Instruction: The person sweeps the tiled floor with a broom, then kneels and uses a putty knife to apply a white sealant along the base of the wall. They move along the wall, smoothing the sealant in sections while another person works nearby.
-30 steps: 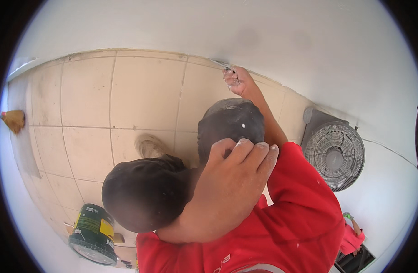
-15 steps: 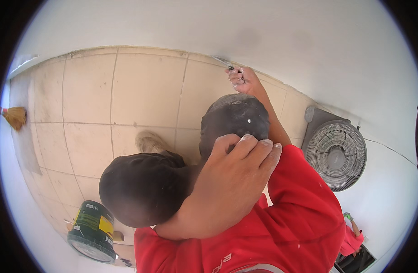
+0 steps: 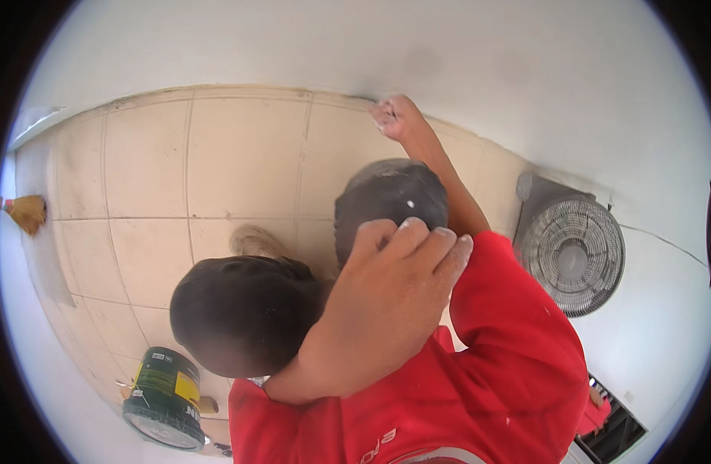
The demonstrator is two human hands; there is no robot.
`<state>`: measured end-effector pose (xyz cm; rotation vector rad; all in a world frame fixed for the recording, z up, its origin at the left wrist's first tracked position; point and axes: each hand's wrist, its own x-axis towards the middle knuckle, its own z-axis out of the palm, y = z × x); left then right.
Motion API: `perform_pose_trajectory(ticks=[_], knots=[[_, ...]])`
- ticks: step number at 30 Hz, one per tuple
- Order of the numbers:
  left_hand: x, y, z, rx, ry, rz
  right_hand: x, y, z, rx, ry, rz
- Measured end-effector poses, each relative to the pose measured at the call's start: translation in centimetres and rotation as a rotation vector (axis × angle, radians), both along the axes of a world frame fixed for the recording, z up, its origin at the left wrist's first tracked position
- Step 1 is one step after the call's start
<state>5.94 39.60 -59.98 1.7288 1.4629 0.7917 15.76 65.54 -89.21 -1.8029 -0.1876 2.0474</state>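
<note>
At the foot of the white wall point(image 3: 526, 100), my right hand point(image 3: 396, 117) is closed on a putty knife, blurred by motion. The knife is mostly hidden now; its thin blade and dark handle show in the earlier picture. My left hand point(image 3: 390, 298) lies across my body in front of my dark-clad right knee point(image 3: 390, 193), back upward. Its fingers are bent and close together, with white smears on them; whatever is under them is hidden. The edge where the beige tiled floor point(image 3: 247, 147) meets the wall runs past my right hand.
A round grey fan point(image 3: 572, 259) stands at the right by the wall, a cord trailing from it. At the lower left is a green bucket point(image 3: 166, 394) with a yellow label. A broom point(image 3: 27, 213) is at the far left. Another person's pink sleeve point(image 3: 594, 414) shows at lower right.
My right hand has moved slightly up and left along the wall's foot, and the knife has turned mostly out of sight. My left hand has hardly moved. The whole view has shifted slightly.
</note>
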Motion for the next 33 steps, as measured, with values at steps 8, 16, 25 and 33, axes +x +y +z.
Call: perform_pose_trajectory(ticks=[8,16,25,33], knots=[[-0.4,-0.9,-0.3,0.013,0.025,0.106,1.9,1.0,-2.1,-0.209,0.238,0.112],[-1.3,-0.5,-0.4,-0.019,0.060,0.147,-2.1,0.1,-0.7,-0.254,0.262,0.057],[-1.6,-1.1,-0.7,0.003,0.096,0.186,-3.0,-2.2,0.4,-0.202,0.230,0.131],[-2.4,-1.1,-0.9,-0.041,0.187,0.228,-8.3,-2.6,-0.7,-0.231,0.247,0.158]])
